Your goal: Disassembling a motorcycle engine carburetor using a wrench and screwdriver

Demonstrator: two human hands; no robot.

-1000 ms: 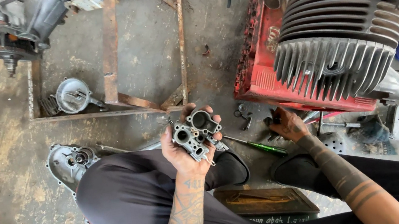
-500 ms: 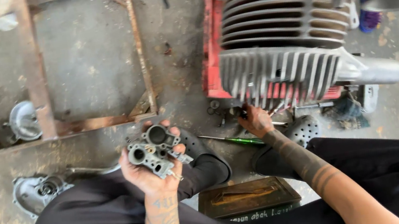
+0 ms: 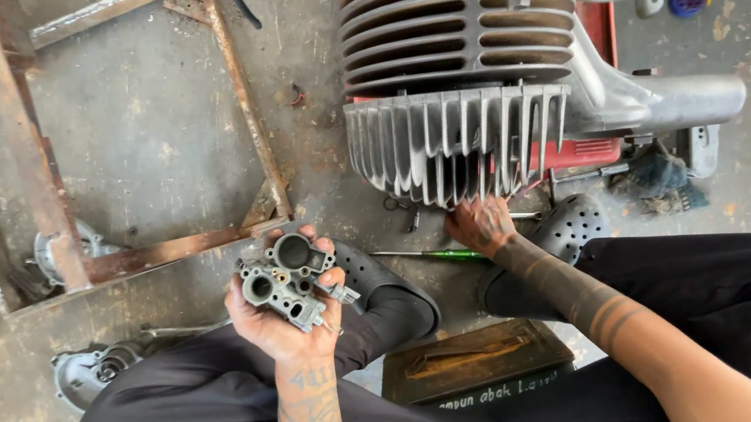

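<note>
My left hand [image 3: 279, 325] holds a grey metal carburetor body [image 3: 288, 279] above my left knee, with its round bores facing up. My right hand [image 3: 481, 224] reaches down to the concrete floor just under the finned engine cylinder head [image 3: 458, 142]. Its fingers are curled over small parts there, and I cannot tell whether it grips anything. A green-handled screwdriver [image 3: 444, 255] lies on the floor beside that hand, between my two black clogs [image 3: 580, 225].
A rusty steel frame [image 3: 57, 214] lies on the floor at left, with a round metal part [image 3: 48, 256] inside it. A grey engine cover [image 3: 87, 372] sits by my left leg. A dark metal box [image 3: 473, 361] rests between my legs. A red tray [image 3: 581, 153] is under the engine.
The view has shifted, so the engine and frame sit higher and further right in the picture. My left hand still holds the carburetor body; my right hand stays on the floor under the fins.
</note>
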